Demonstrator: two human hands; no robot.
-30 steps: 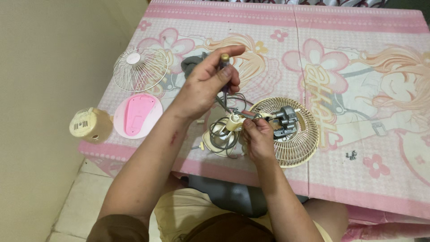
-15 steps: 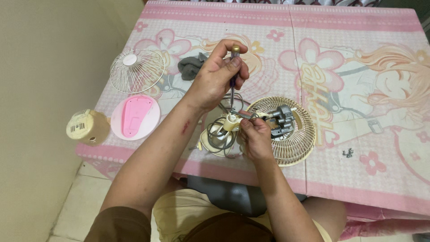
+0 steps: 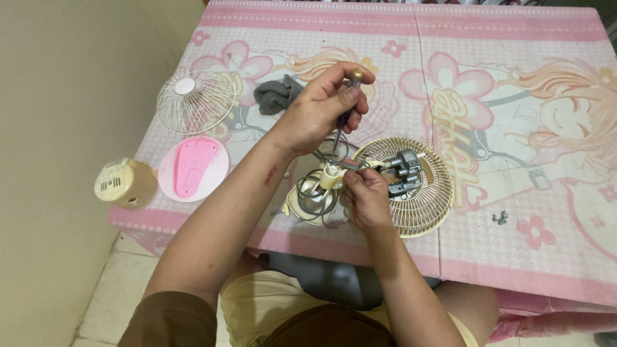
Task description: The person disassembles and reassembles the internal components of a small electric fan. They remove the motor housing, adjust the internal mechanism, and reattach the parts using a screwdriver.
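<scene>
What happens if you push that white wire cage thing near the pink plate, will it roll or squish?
The white wire fan guard probably feels light, being mostly thin wires and gaps. Lying dome-up on the table, it would likely slide rather than roll. The wires might bend if squeezed.

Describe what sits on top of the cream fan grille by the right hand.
A grey metal fan motor lies on the cream rear grille. The right hand covers the grille's left edge, hiding what lies there.

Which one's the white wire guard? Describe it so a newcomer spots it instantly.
Start at the pink floral table cover and go to its corner nearest the beige wall. The white wire guard lies there, beyond the flat pink oval base. Unlike the cream grille by the hands, it is a domed open cage with a solid white centre disc.
</scene>
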